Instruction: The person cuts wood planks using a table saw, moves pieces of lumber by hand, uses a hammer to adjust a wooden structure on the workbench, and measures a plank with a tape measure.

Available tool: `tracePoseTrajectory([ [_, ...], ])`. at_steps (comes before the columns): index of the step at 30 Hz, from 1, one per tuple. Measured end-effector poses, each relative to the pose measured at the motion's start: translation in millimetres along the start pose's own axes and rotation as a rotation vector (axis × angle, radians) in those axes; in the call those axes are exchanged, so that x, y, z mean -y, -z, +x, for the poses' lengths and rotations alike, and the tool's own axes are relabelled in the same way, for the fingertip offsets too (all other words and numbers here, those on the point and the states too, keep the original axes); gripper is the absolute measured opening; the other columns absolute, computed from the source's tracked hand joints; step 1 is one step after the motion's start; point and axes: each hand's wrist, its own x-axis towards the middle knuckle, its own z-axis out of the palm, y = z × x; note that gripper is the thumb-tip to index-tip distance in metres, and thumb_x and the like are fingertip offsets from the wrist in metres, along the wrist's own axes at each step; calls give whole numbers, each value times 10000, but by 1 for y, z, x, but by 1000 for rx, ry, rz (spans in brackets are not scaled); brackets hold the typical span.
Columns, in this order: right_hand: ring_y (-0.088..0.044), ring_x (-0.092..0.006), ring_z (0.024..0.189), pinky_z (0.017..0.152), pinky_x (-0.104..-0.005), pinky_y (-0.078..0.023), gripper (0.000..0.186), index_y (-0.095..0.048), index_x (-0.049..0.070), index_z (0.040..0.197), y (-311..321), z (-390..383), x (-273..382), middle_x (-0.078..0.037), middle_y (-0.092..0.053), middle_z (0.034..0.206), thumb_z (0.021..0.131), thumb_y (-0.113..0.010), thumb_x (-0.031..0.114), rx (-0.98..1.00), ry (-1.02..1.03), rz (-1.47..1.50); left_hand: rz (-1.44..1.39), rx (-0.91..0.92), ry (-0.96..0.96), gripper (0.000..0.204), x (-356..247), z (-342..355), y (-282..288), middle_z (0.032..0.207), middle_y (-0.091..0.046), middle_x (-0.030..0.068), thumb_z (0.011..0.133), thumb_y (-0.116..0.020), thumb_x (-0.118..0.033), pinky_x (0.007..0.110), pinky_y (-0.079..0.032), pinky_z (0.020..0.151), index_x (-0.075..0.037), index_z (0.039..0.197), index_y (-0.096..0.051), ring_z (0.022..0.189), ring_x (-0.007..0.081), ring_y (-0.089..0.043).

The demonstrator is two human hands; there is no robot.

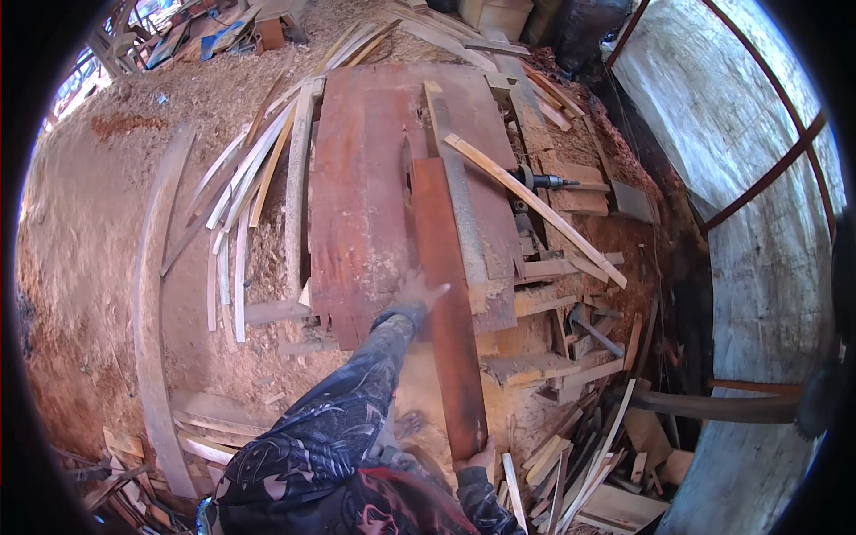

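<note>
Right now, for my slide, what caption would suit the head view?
Reddish-brown plank overhanging a dusty worktop, left hand at its side, right hand gripping its near end.

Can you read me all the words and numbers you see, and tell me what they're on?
There are none that I can read.
Reddish-brown plank: no lettering shows.
Patterned sleeve: pale swirls, no readable words.
Pale-and-red mark on the clothing, low in the picture: too small and blurred to tell whether it's lettering.
</note>
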Motion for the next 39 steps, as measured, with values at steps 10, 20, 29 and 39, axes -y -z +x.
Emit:
tracePoseTrajectory([
  [10, -616, -267, 1108, 964, -431, -488, 501, -606, 139, 1219, -58, 5, -7, -60, -633, 1238, 905, -532, 522, -121, 1, -45, 32, -30, -39, 934, 5, 38, 17, 1495, -353, 175, 795, -636, -621, 507, -206, 1163, -89, 1493, -318, 1418, 403, -239],
  [20, -556, -233, 1159, 1005, -405, -416, 520, -582, 183, 1267, -100, 5, -9, -30, -590, 1295, 888, -537, 536, -64, 37, -183, 120, -85, -115, 788, 27, -86, -44, 1495, -383, 152, 923, -507, -533, 585, -192, 1129, -13, 1480, -311, 1415, 350, -261],
  [29, -574, -238, 1161, 969, -403, -465, 556, -589, 214, 1264, -94, 93, -19, -30, -611, 1283, 845, -557, 577, 59, -20, -142, 41, -150, -98, 662, 17, -27, -21, 1428, -465, 153, 949, -518, -408, 573, -241, 1096, 5, 1442, -363, 1369, 331, -328],
  [39, -601, -273, 1132, 945, -439, -505, 523, -574, 215, 1274, -161, 130, -24, -44, -611, 1282, 885, -494, 556, 193, -54, -142, 61, -142, -90, 660, 10, 46, 10, 1440, -464, 120, 969, -461, -442, 579, -197, 1124, -24, 1468, -346, 1369, 341, -350],
])
